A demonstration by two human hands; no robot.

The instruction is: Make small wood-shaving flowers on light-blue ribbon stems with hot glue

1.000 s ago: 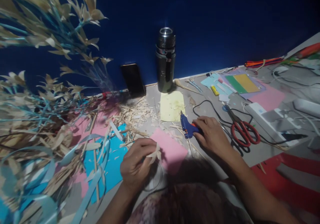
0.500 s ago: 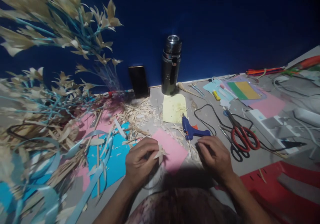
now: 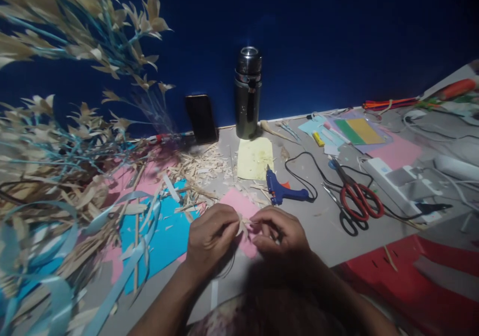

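Observation:
Between thumb and fingers, my left hand (image 3: 213, 233) pinches a small pale husk flower (image 3: 243, 223). My right hand (image 3: 282, 230) reaches in from the other side, its thumb and index fingertips at the flower's petals; whether they grip it is too small to tell. A sheet of pink paper (image 3: 239, 201) lies beneath both hands. Just beyond my right hand rests a blue glue gun (image 3: 286, 192), its nozzle pointing toward a yellow paper (image 3: 254, 159).
Dried flowers on blue stems (image 3: 130, 61), husk scraps and ribbon fill the left. A phone (image 3: 202, 119) and a flask (image 3: 247, 96) stand by the wall. Red-handled scissors (image 3: 361, 201), a power strip (image 3: 392, 186) and a red object (image 3: 404, 271) are on the right.
My right hand has moved left from beside the glue gun to the flower in my left hand. The view has shifted slightly, so the tabletop things appear a little further left.

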